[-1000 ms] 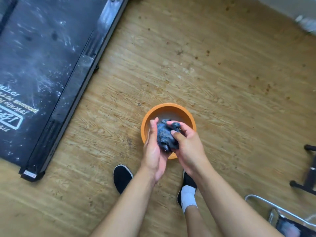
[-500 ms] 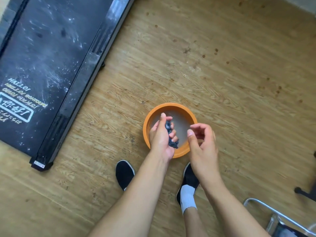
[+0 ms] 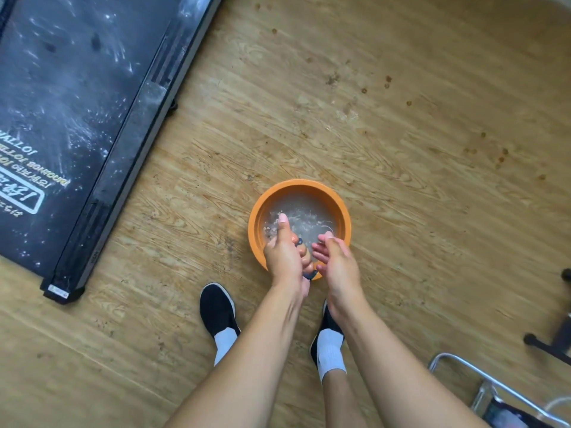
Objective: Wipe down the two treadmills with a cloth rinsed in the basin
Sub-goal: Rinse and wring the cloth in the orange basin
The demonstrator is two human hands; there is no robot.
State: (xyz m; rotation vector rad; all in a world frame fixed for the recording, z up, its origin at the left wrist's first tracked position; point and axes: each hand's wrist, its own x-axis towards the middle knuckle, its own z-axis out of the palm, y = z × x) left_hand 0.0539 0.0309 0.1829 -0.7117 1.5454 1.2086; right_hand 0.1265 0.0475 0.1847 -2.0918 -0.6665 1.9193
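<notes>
An orange basin (image 3: 299,185) with rippling water stands on the wooden floor in front of my feet. My left hand (image 3: 285,253) is clenched over its near edge and grips the dark blue cloth (image 3: 310,275). Only small bits of the cloth show between and below the fingers. My right hand (image 3: 335,257) hovers just to the right of it with its fingers loosely curled, and I cannot tell whether it touches the cloth. A black treadmill deck (image 3: 61,112), streaked with pale dust and wet marks, lies at the upper left.
My two black shoes (image 3: 217,308) with white socks stand just behind the basin. A chrome frame (image 3: 482,378) sits at the lower right and a black equipment base (image 3: 553,338) at the right edge. Brown spots dot the floor at the upper right.
The cloth went from a bundle held between both hands to a wad squeezed in my left fist alone. My right hand let go and stays close beside it. The water now ripples.
</notes>
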